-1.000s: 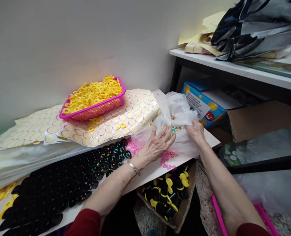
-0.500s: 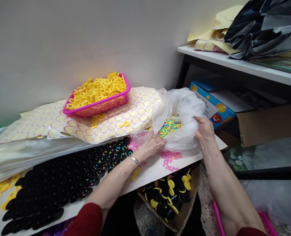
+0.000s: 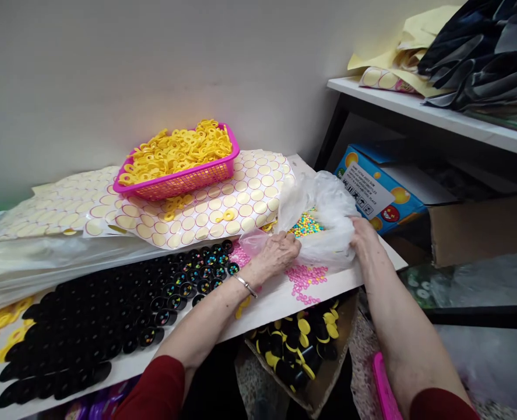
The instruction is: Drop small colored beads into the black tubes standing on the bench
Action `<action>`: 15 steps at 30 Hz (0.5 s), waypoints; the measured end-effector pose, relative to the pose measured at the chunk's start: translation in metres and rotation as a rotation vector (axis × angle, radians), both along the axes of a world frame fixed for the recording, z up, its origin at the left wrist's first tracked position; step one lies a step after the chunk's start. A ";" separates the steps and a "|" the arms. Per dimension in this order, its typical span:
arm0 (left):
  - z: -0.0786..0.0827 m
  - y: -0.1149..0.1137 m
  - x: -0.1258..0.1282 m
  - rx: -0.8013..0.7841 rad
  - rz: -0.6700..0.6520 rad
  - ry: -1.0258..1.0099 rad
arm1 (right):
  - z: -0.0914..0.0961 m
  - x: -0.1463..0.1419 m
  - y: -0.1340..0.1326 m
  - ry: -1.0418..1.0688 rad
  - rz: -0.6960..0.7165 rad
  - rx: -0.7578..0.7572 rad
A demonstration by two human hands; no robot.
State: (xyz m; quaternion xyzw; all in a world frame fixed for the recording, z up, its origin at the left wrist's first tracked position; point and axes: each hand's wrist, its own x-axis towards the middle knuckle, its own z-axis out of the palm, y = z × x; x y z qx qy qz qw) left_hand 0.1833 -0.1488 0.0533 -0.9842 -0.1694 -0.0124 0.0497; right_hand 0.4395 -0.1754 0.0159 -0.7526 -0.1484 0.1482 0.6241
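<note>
A translucent plastic bag (image 3: 334, 248) lies on the white board (image 3: 258, 312), its mouth turned up around small multicoloured beads or candies (image 3: 306, 224). My left hand (image 3: 280, 252), wearing a bracelet, is closed on the bag's near left edge. At the bag's right side my right hand (image 3: 363, 234) pinches the plastic, fingertips partly hidden. Loose pink rings (image 3: 306, 281) lie on the board just in front of the bag. Left of my left hand stand rows of small black cups (image 3: 109, 309); those nearest the bag hold some coloured beads.
A pink basket (image 3: 179, 181) heaped with yellow ring-shaped pieces sits on sticker sheets (image 3: 258, 181). Below the board's edge is a carton (image 3: 302, 350) of black cups with yellow lids. A blue box (image 3: 380, 186) stands right, under a white shelf (image 3: 415, 108).
The bag's top has sunk and folded over, so less of the beads shows. My right hand has drawn slightly lower with the plastic; the view has shifted a little.
</note>
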 end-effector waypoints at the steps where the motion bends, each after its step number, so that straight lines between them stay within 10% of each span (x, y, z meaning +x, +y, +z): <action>1: 0.001 0.000 0.000 0.007 -0.003 -0.001 | 0.003 -0.002 -0.003 -0.028 -0.050 -0.040; 5: 0.002 -0.008 0.004 0.048 -0.107 -0.023 | 0.023 -0.022 -0.023 -0.361 -0.180 -0.325; 9: -0.002 -0.021 0.011 0.040 -0.205 -0.055 | 0.030 -0.047 -0.027 -0.477 0.036 -0.588; 15: -0.009 -0.025 0.008 -0.020 -0.185 -0.028 | -0.011 -0.030 -0.011 -0.236 0.034 -0.259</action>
